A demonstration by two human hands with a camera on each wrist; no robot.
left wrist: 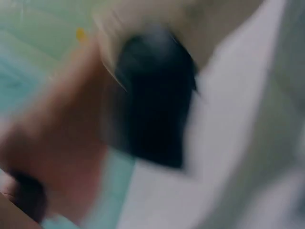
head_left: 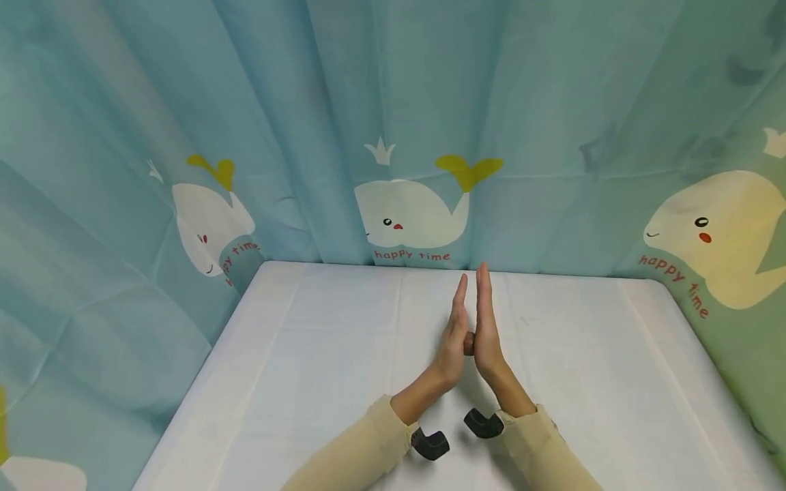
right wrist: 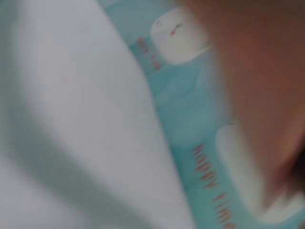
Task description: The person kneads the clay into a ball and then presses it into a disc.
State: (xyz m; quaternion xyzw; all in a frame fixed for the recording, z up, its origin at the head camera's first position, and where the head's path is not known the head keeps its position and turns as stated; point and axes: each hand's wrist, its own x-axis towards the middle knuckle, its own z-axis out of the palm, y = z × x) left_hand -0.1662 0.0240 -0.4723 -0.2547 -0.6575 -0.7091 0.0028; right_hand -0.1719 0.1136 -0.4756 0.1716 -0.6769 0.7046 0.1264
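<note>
Palms facing, my left hand (head_left: 453, 344) and right hand (head_left: 488, 341) are raised with straight fingers, the fingertips apart. Between the two palms sits a small brown, rounded object (head_left: 469, 344), touched from both sides. Most of it is hidden by the hands, so its kind cannot be told. A dark, blurred piece (left wrist: 28, 195) shows between skin surfaces at the lower left of the left wrist view. The right wrist view has only a large blur of skin along its right side.
Below the hands is a white-covered table (head_left: 331, 354). A blue-green curtain (head_left: 276, 123) printed with whales stands along its back and sides. Black curved mounts, one (head_left: 431, 444) at the left cuff and another (head_left: 484, 424) at the right cuff, jut inward.
</note>
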